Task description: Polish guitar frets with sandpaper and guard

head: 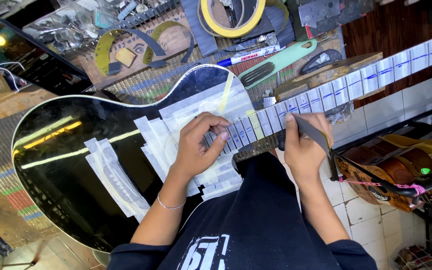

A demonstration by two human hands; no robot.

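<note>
Taped guitar (71, 150) — hands (201, 145) on fretboard (326, 95)

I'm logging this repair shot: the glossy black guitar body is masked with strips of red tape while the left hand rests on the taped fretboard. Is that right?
Not quite: the head view shows the tape strips on the glossy black guitar body are white, not red. The left hand does rest on the taped fretboard.

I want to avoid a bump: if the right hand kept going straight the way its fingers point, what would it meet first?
The right hand points up across the taped guitar neck. Past that, the first thing looks like the brown wooden block behind the neck, though depth is hard to judge.
</note>
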